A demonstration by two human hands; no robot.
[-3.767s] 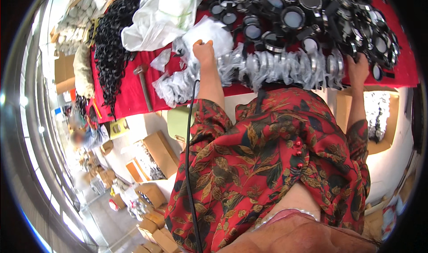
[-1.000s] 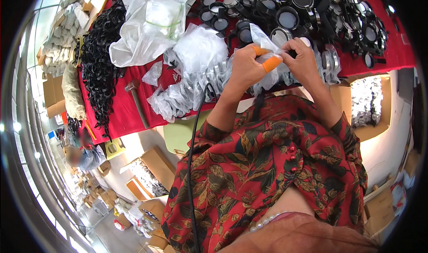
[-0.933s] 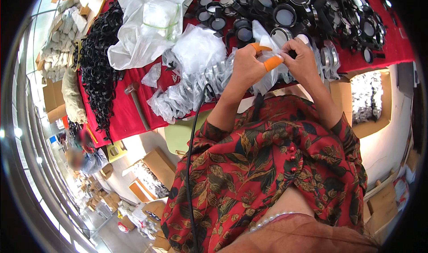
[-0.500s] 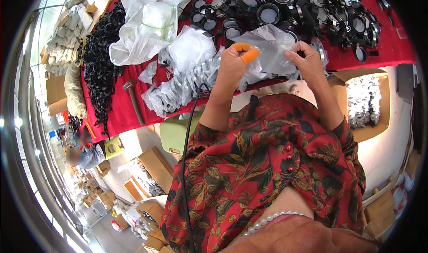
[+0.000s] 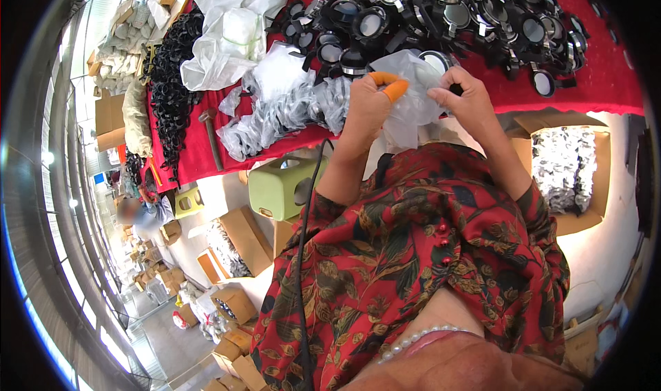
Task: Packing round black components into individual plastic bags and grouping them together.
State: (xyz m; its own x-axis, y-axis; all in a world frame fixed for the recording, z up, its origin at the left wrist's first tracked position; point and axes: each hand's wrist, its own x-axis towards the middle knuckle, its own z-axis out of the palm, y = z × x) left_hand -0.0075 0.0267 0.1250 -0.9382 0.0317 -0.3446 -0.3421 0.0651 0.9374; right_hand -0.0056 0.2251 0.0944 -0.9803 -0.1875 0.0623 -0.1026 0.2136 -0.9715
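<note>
Red cloth (image 5: 571, 101) forms the background. Translucent, whitish and creased, the bag (image 5: 407, 119) hangs over its near edge, pinched by my left hand (image 5: 368, 107); whether my right hand (image 5: 471, 96) grips it, I cannot tell.

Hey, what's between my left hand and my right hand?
In the head view, a translucent plastic bag lies between your left hand and right hand.

Red blouse (image 5: 385, 267) in a dark-and-gold leaf print, round red buttons (image 5: 444, 243); white bead necklace (image 5: 413, 338); orange finger covers (image 5: 394, 90) on the left hand (image 5: 367, 110).
</note>
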